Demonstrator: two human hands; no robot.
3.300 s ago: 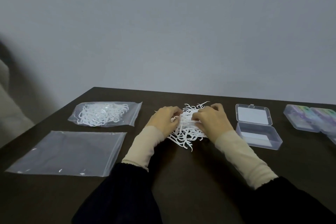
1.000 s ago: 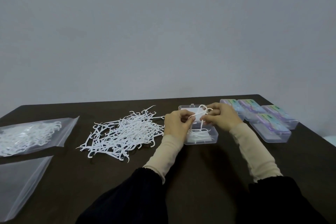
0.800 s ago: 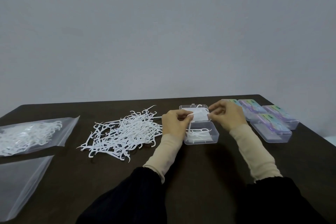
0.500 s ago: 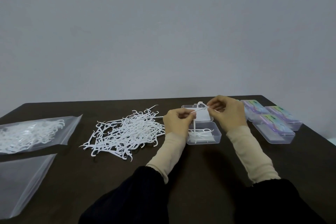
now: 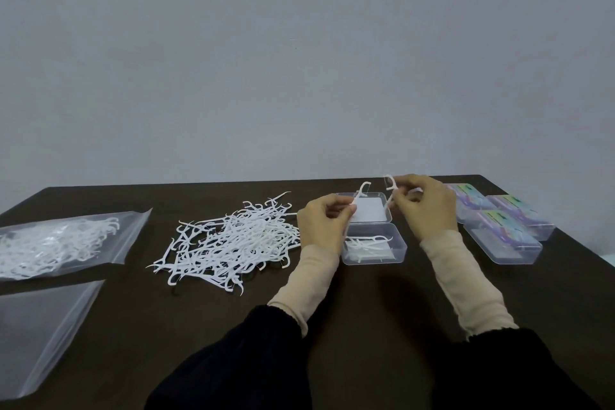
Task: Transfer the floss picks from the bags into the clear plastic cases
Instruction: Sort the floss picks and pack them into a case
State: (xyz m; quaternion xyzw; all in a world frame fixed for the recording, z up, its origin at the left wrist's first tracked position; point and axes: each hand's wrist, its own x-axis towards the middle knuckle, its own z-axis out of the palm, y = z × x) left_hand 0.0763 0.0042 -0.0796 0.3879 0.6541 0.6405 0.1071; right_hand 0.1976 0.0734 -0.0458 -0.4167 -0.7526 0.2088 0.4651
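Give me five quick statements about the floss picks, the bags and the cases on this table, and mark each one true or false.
1. Each hand pinches a floss pick: the left hand one pick, the right hand another pick. True.
2. The open case is empty. False: a few picks already lie in its bottom half.
3. The loose pile of picks lies left of the open case. True.
4. The three cases to the right stand open. False: their lids are shut.
5. Both bags hold picks. False: the far bag holds picks, the near bag looks empty.
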